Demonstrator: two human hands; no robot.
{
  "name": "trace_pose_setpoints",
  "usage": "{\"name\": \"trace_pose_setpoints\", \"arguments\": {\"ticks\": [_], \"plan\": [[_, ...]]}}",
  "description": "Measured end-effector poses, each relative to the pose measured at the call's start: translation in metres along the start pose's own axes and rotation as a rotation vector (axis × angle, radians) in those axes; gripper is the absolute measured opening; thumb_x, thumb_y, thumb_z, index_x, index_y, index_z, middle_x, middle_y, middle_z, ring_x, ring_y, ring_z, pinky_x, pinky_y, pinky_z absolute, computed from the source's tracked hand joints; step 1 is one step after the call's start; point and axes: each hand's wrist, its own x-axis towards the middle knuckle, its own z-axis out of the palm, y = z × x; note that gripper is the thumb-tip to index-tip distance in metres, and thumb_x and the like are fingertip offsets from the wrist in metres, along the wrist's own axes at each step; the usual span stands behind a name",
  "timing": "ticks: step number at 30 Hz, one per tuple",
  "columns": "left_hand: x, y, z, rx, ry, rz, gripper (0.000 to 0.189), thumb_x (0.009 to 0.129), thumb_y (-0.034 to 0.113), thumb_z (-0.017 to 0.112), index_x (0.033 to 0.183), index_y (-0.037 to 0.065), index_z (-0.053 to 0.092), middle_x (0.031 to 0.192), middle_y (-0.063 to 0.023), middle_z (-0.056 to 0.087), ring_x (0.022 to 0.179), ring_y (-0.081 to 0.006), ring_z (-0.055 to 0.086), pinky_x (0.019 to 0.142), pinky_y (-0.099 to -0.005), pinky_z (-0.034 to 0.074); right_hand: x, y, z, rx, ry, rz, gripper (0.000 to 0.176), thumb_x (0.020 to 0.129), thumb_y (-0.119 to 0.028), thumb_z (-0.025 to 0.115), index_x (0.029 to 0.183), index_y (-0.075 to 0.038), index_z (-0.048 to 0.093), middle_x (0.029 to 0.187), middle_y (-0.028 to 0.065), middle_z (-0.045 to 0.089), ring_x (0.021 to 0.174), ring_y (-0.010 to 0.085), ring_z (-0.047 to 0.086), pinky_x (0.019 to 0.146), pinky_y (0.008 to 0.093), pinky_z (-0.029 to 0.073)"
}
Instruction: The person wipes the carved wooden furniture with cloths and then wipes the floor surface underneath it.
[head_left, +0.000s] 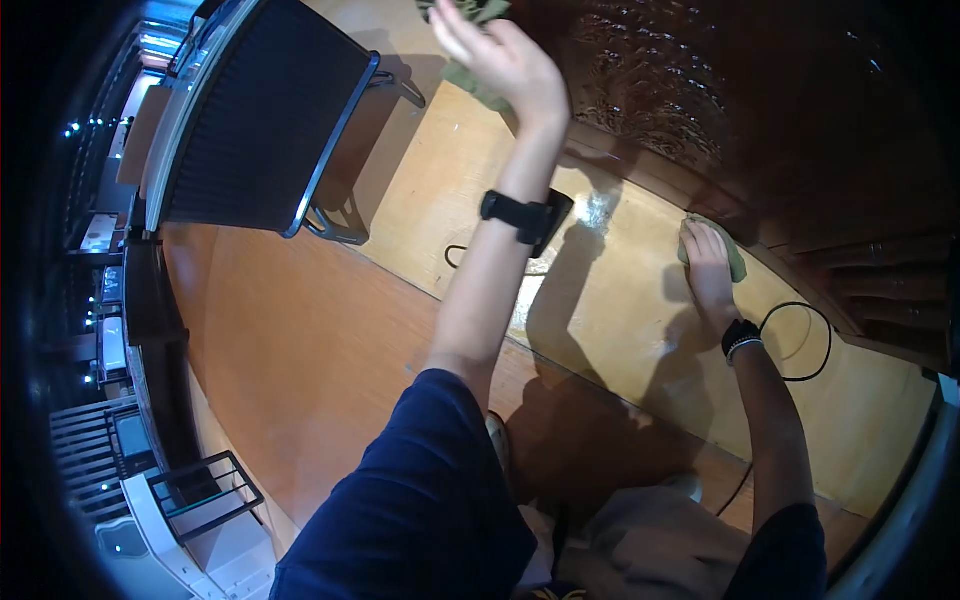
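The one view looks from the person's head, facing forward and steeply down past the sleeves (pixel 410 485) to the floor (pixel 290 320). It sits close above the arms (pixel 478 295) (a wide, bending lens, dark at the corners), the left hand (pixel 510 70) at its top edge.

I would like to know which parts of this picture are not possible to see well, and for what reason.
All in the head view:
- Upper green cloth: partly covered by the left hand and cut off by the top edge.
- Lower green cloth: its middle is under the right hand.
- Dark item by the left wrist: partly behind the forearm; I cannot tell what it is.
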Motion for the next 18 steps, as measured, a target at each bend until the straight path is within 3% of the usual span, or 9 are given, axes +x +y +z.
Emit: {"name": "trace_pose_setpoints", "arguments": {"ticks": [2, 5, 9, 11, 12, 14, 15, 18], "plan": [[-0.022, -0.005, 0.003, 0.204, -0.108, 0.112, 0.057, 0.092, 0.009, 0.035, 0.145, -0.004, 0.017, 0.149, -0.0262, 0.014, 0.137, -0.0401, 0.02, 0.112, -0.0455, 0.017, 0.0, -0.001, 0.004, -0.009, 0.013, -0.004, 0.03, 0.079, -0.004, 0.051, 0.108, -0.001, 0.057, 0.122, 0.0136, 0.055, 0.118, 0.0292, 0.05, 0.101, 0.0402, 0.039], [-0.074, -0.038, -0.008, 0.299, -0.256, 0.095, 0.061, 0.093, 0.011, 0.035, 0.146, -0.005, 0.008, 0.151, -0.0269, 0.006, 0.139, -0.0433, 0.011, 0.113, -0.0477, 0.013, -0.001, -0.002, 0.006, -0.03, 0.019, 0.005, 0.031, 0.079, -0.003, 0.05, 0.109, -0.001, 0.057, 0.122, 0.0134, 0.055, 0.118, 0.0284, 0.05, 0.101, 0.0403, 0.039], [-0.128, -0.068, -0.025, 0.33, -0.4, -0.125, 0.064, 0.096, 0.019, 0.037, 0.146, -0.004, 0.004, 0.151, -0.0266, 0.002, 0.14, -0.0427, 0.009, 0.113, -0.0471, 0.012, 0.001, -0.004, 0.006, -0.02, 0.009, 0.041, 0.031, 0.079, -0.002, 0.049, 0.109, -0.002, 0.058, 0.122, 0.0126, 0.055, 0.118, 0.0279, 0.05, 0.102, 0.0401, 0.039], [-0.14, -0.082, -0.027, 0.303, -0.369, -0.339, 0.064, 0.098, 0.028, 0.036, 0.147, -0.002, 0.007, 0.152, -0.025, 0.003, 0.14, -0.0409, 0.01, 0.114, -0.0458, 0.013, 0.0, -0.004, 0.007, -0.014, 0.001, 0.051, 0.031, 0.079, -0.002, 0.049, 0.109, -0.002, 0.058, 0.123, 0.0124, 0.055, 0.118, 0.0278, 0.049, 0.102, 0.04, 0.038], [-0.143, -0.086, -0.026, 0.301, -0.374, -0.341, 0.064, 0.098, 0.028, 0.036, 0.147, -0.002, 0.007, 0.152, -0.025, 0.003, 0.14, -0.0409, 0.01, 0.114, -0.0458, 0.013, -0.001, -0.004, 0.007, -0.011, -0.006, 0.058, 0.032, 0.079, -0.002, 0.049, 0.109, -0.002, 0.058, 0.123, 0.0123, 0.054, 0.119, 0.0278, 0.049, 0.102, 0.04, 0.038], [-0.143, -0.096, -0.023, 0.134, -0.218, -0.916, 0.071, 0.099, 0.045, 0.028, 0.147, -0.001, 0.005, 0.154, -0.0221, 0.001, 0.142, -0.0368, 0.01, 0.115, -0.0433, 0.012, -0.003, -0.004, 0.006, -0.016, -0.008, 0.06, 0.032, 0.079, -0.003, 0.049, 0.11, -0.002, 0.057, 0.124, 0.0123, 0.054, 0.12, 0.0278, 0.048, 0.102, 0.04, 0.038], [-0.148, -0.124, -0.026, 0.154, -0.223, -1.046, 0.077, 0.097, 0.054, 0.024, 0.148, -0.001, 0.005, 0.155, -0.0199, 0.002, 0.142, -0.0338, 0.009, 0.115, -0.0416, 0.012, -0.002, -0.004, 0.006, -0.021, -0.008, 0.056, 0.032, 0.08, -0.003, 0.049, 0.11, -0.002, 0.057, 0.124, 0.0123, 0.054, 0.12, 0.0278, 0.048, 0.103, 0.0401, 0.038], [-0.134, -0.137, -0.025, 0.025, -0.136, -1.207, 0.072, 0.098, 0.048, 0.027, 0.148, 0.001, 0.006, 0.155, -0.0194, 0.006, 0.143, -0.0323, 0.008, 0.116, -0.0404, 0.01, -0.002, -0.004, 0.005, -0.003, -0.02, 0.057, 0.032, 0.081, -0.004, 0.048, 0.112, -0.002, 0.056, 0.124, 0.0123, 0.053, 0.121, 0.0281, 0.047, 0.104, 0.0402, 0.037]]}}
